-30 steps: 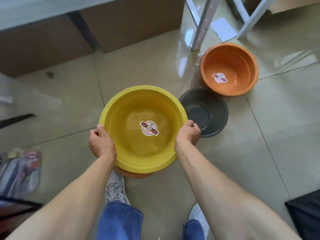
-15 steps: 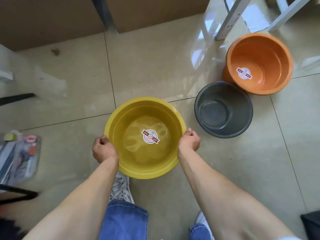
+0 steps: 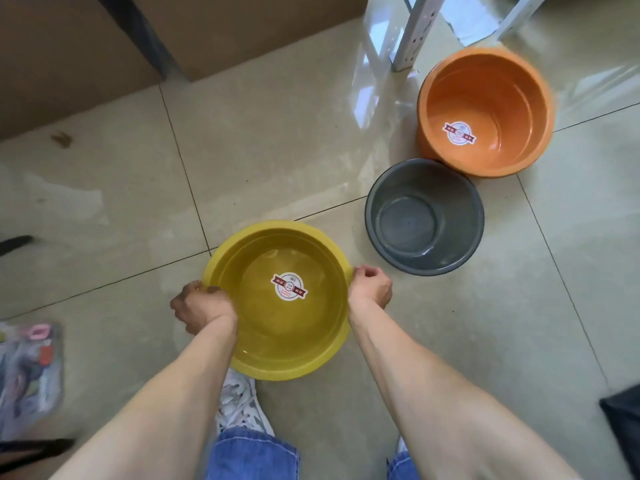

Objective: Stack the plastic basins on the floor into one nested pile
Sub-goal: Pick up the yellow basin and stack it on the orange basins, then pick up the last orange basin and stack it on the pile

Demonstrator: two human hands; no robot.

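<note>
Gripping a yellow basin (image 3: 277, 327) by opposite sides of its rim, the left hand (image 3: 201, 308) and the right hand (image 3: 370, 289) are both closed on it, fingers curled over the edge. The basin sits low over the tiled floor (image 3: 277, 133), directly ahead of the person's white shoe (image 3: 240, 403) and blue jeans (image 3: 251, 455); whether its base touches the tiles cannot be told. Inside it there is only a round sticker (image 3: 289, 286) on the bottom.

To the right and farther off, a grey basin (image 3: 424, 216) stands upright on the floor, with nothing inside it. Just beyond, an orange basin (image 3: 485, 110) stands upright with its rim close against the grey one; it holds only a similar round label (image 3: 459, 133) on its inner wall.

The floor is glossy beige tile with dark grout lines and bright reflections. A white metal frame leg (image 3: 412, 32) stands near the orange basin. Brown cardboard panels (image 3: 242, 26) line the far edge. A clear packet (image 3: 29, 372) of small coloured items lies at the left edge, blurred.
</note>
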